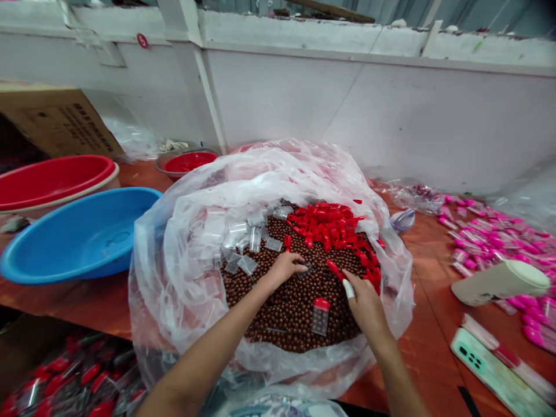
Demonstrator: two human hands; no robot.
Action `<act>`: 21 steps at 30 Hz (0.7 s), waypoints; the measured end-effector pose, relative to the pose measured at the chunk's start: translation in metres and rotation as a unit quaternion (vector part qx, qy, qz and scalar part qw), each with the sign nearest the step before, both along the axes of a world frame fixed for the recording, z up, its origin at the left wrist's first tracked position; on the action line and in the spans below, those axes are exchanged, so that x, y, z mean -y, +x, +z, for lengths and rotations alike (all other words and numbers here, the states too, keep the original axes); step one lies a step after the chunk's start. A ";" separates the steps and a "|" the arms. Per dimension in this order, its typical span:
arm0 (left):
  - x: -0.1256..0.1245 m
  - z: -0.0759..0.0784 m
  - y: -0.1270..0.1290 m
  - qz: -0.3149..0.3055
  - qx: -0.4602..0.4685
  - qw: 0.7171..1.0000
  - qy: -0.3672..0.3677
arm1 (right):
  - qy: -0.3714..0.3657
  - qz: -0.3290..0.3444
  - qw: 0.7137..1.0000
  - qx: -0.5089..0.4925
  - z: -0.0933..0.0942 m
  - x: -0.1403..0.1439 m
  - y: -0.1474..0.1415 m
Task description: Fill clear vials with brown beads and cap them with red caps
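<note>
My left hand (286, 267) is closed over the brown beads, its fingertips around a small clear plastic container (305, 271) that shows only in part. A red cap (287, 243) stands just beyond its knuckles. My right hand (362, 295), with a white wrap on one finger, grips another red cap (333, 269) by its near end. Between and below the hands lies a clear container with a red top (320, 317) on the small round brown beads (282, 318). Loose clear containers (247, 264) are at the left of the beads, and a pile of red caps (325, 223) at the back right.
A translucent plastic bag (174, 278) surrounds the beads. Blue (82, 231) and red (56, 179) basins stand left. Pink-capped containers (490, 243), a pale cup (499, 282) and a phone (490, 370) lie right. Red-capped containers (73, 382) fill a box at lower left.
</note>
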State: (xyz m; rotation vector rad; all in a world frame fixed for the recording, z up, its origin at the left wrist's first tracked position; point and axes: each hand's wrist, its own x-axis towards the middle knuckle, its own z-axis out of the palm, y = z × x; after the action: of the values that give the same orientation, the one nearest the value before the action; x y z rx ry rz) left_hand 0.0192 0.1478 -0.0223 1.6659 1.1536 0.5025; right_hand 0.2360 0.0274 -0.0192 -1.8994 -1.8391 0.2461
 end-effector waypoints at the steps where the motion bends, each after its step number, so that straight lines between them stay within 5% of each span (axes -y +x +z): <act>1: 0.001 -0.002 0.002 -0.001 0.016 1.000 -0.014 | 0.011 0.003 1.000 0.012 -0.002 0.002 0.000; 9: 0.012 -0.010 0.006 0.016 0.129 0.989 -0.076 | 0.070 0.035 0.993 0.088 -0.006 -0.005 -0.014; 16: 0.034 0.005 -0.012 0.072 0.244 0.949 -0.186 | 0.049 0.092 0.991 0.084 -0.006 -0.002 -0.014; 21: 0.051 0.017 -0.024 0.084 0.302 0.917 -0.247 | 0.051 0.070 0.996 0.000 -0.002 0.002 -0.017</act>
State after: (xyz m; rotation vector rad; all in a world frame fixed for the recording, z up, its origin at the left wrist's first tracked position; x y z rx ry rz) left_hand -0.0044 0.0965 -0.0050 0.8832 0.8603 0.7053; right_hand 0.2193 0.0259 -0.0211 -1.7051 -1.9481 0.1942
